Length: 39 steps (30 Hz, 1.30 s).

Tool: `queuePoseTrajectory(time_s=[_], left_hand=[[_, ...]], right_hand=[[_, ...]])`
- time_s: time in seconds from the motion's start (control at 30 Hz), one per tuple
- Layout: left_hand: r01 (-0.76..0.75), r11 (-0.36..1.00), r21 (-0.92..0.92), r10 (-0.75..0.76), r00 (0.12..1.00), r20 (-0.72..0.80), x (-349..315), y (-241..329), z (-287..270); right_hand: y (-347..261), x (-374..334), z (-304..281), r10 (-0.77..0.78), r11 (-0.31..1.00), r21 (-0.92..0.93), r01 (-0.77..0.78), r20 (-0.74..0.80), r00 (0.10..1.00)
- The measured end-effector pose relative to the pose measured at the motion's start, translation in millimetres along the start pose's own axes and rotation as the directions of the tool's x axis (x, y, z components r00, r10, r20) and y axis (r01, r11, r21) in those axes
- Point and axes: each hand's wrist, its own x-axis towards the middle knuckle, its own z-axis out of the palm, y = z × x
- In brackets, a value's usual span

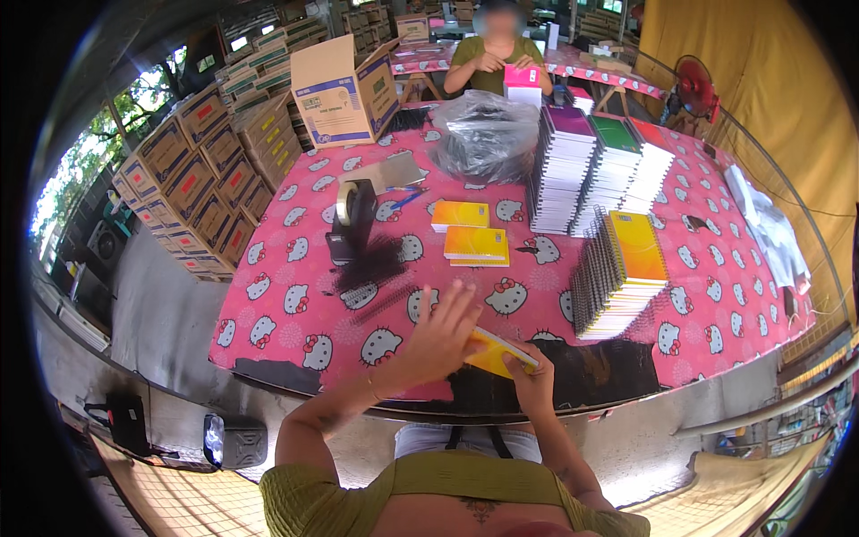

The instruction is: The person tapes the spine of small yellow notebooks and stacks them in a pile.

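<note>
Close to the person's body, the right hand (534, 380) pinches the lower corner of a thin yellow spiral-bound notebook (497, 353), while the left hand (438, 338) lies spread open, fingers flat along its upper edge — apparently mid-handling of one book at the table's near rim. Its long axis runs left-up to right-down. Next would likely need a firm two-handed grip. Beyond lie two orange notebooks (474, 243) and tall stacks of spiral notebooks (595, 170).

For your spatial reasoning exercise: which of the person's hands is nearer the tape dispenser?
Left. The left hand lies just right of and below the tape dispenser; the right hand is farther right, holding the yellow notebook.
</note>
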Motion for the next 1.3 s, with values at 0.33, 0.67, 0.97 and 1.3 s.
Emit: queuePoseTrajectory(time_s=[0.33, 0.67, 0.97, 1.3], left_hand=[[0.08, 0.983, -0.167, -0.076, 0.997, 0.026, 1.2, -18.4, -10.7], [0.041, 0.971, -0.237, -0.014, 0.993, 0.114, 11.1, -24.7, -21.9], [0.091, 0.995, -0.049, -0.086, 0.991, 0.099, -42.9, 30.6, 21.8], [0.059, 0.985, 0.16, -0.079, 0.99, 0.117, 11.5, 20.7, -11.0]], right_hand=[[13.3, -2.9, 14.5, 0.092, 0.977, 0.193, -0.094, 0.02, 0.996], [8.3, 0.3, -0.1, 0.036, 0.992, 0.115, -0.041, 0.045, 0.998], [0.8, 2.4, -3.3, 0.091, 0.983, 0.164, -0.078, -0.073, 0.993], [-2.8, -2.0, -0.2, 0.076, 0.99, 0.116, -0.074, -0.01, 0.997]])
